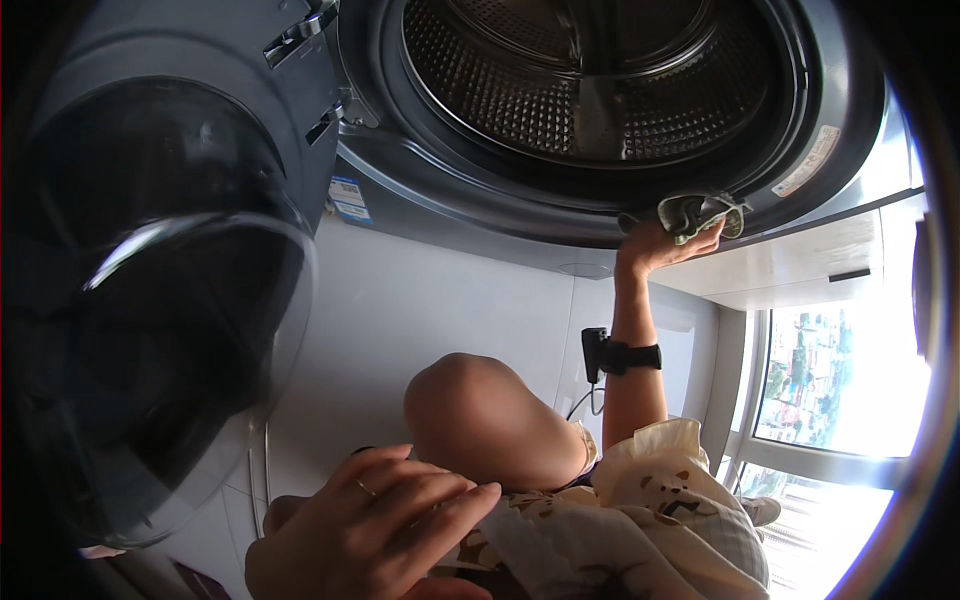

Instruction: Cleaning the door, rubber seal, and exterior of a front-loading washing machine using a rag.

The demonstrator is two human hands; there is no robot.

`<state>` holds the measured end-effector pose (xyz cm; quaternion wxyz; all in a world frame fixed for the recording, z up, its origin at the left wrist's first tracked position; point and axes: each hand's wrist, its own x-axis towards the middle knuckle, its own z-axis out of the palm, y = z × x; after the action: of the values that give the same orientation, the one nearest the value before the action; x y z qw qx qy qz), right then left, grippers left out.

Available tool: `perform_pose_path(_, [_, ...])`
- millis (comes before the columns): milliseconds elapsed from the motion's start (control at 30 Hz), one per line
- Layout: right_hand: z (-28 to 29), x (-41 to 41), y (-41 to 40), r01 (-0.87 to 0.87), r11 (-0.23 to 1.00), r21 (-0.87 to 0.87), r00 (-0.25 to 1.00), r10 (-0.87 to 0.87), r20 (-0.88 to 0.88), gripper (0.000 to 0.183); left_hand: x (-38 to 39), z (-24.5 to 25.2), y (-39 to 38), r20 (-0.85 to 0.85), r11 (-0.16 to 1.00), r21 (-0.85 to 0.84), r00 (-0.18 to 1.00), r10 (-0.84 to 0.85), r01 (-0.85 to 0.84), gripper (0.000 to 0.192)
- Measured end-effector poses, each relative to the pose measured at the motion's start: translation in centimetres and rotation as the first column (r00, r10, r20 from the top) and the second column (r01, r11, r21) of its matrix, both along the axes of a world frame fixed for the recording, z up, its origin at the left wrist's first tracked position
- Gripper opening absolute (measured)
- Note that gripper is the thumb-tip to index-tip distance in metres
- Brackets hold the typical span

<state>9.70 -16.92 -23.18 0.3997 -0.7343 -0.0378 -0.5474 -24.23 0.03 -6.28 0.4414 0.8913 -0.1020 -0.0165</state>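
Note:
My right hand point(660, 246) grips a crumpled grey-green cloth point(697, 214) against the lower right of the dark rim around a front-loading washing machine's opening. Behind that rim the perforated steel drum point(510, 112) is visible. At the lower left, close to the camera, my left hand point(375, 525) hovers in front of my knee point(469, 405), fingers loosely bent and nothing seen in them. A thin ring is on one of its fingers. The machine's round door point(172, 300) hangs swung out to the left, its bulging glass facing me.
Metal hinges point(326, 124) join the door to the machine. A black device point(595, 352) with a cable is strapped to my right forearm. To the right are a white drawer front point(780, 262) with a dark handle and a bright window point(825, 375). Pale tiles point(450, 307) cover the floor.

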Motion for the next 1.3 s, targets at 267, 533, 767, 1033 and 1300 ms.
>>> perform_pose_path(267, [-6.0, -3.6, 7.7, 0.030, 0.972, 0.233, 0.900, 0.075, -0.430, 0.082, -0.7, 0.6, -0.5, 0.000, 1.000, 0.014, 1.000, 0.025, -0.025, 0.062])
perform_pose_path(533, [-13.9, -5.3, 19.4, 0.065, 0.961, 0.269, 0.581, 0.182, -0.793, 0.075, -0.8, 1.1, -1.7, 0.004, 0.998, 0.055, 1.000, 0.027, -0.028, 0.063])
perform_pose_path(767, [-6.6, -11.1, 20.9, -0.181, 0.347, 0.920, 0.029, 0.937, -0.348, 0.055, -1.0, -0.1, -1.7, 0.005, 0.996, 0.060, 0.998, 0.068, -0.069, 0.064])
perform_pose_path(1033, [-10.6, -6.6, 14.2, 0.398, -0.207, 0.894, -0.058, 0.967, 0.250, 0.023, -1.6, 1.1, -1.5, -0.047, 0.987, 0.100, 0.991, 0.129, -0.124, 0.063])
perform_pose_path(1300, [-9.7, -4.2, 8.6, 0.480, -0.201, 0.854, -0.074, 0.961, 0.268, 0.027, 1.8, -1.5, -0.4, -0.208, 0.991, 0.117, 0.973, 0.095, -0.072, 0.060])
